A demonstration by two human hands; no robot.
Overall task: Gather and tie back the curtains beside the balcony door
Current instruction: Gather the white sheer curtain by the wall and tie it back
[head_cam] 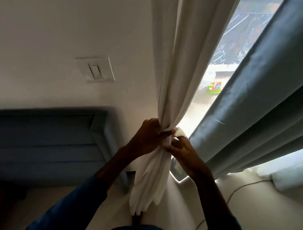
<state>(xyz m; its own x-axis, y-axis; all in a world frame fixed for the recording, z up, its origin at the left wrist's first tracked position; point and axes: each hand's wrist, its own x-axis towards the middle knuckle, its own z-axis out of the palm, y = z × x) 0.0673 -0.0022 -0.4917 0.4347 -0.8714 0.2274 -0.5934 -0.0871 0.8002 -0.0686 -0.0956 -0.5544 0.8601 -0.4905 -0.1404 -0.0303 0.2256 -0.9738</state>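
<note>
A bedroom at home: padded headboard [34, 127], wall switch [95, 69], curtains [176, 59].

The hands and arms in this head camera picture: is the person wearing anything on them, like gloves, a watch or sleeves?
Both hands, the left hand and the right hand, are bare: no gloves, and no rings or watch that I can make out. The forearms are uncovered too. Dark blue sleeves cover the arms higher up, ending below the elbows, in plain fabric with no visible markings. The dim light hides finer detail.

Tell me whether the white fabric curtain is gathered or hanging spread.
Gathered: the white fabric curtain narrows to a tight bunch where the left hand and right hand clutch it.
</note>
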